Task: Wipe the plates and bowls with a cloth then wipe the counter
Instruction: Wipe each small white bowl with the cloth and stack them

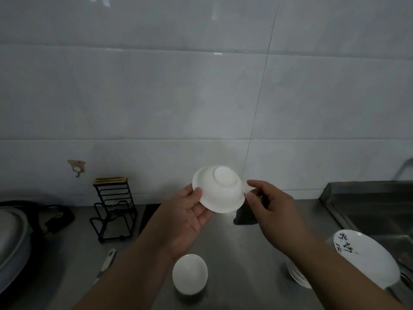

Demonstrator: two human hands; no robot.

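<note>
My left hand (190, 218) holds a small white bowl (220, 189) by its rim, with the bowl's base turned toward me, above the steel counter (245, 253). My right hand (272, 209) grips a dark cloth (244, 214) that hangs down just below the bowl's right edge, thumb and fingers close to the rim. A second white bowl (190, 274) stands on the counter under my left wrist. A white plate with black brushwork (366, 258) leans on a stack of plates (297, 276) at the right.
A black wire rack (114, 211) stands at the back left. Beside it lie a dark cable and plug (55, 218) and a metal lid (11, 238). A white-handled utensil (107, 262) rests on the counter. The steel sink (375, 211) is at the right.
</note>
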